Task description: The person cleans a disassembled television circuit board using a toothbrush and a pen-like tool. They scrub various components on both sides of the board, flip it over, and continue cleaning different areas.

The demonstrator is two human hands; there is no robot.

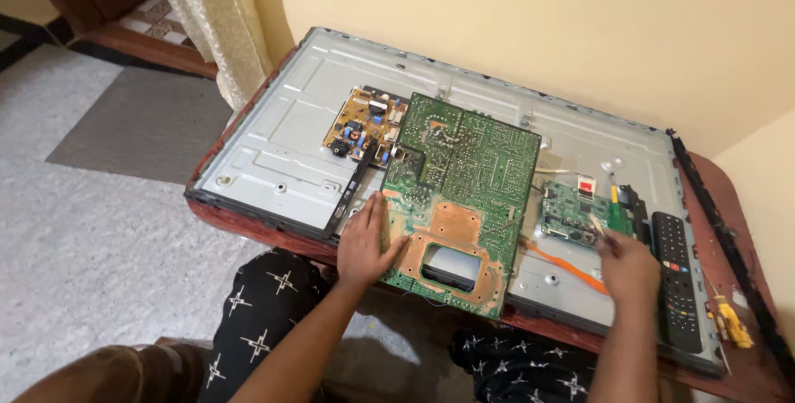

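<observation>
Left hand [367, 243] flat on green circuit board [460, 196], near front edge of metal TV panel [273, 142]. Right hand [628, 266] pinched on thin tool [598, 227] over small board [571, 214], beside remote [676, 279].

The big green circuit board [464, 196] looked matt, its bare copper patches dull orange. The back panel [273, 146] beneath it was pale sheet metal, smooth with a soft sheen. Black plastic remote [675, 275], slightly glossy. The desk [737, 204] edge showed worn reddish wood.
</observation>
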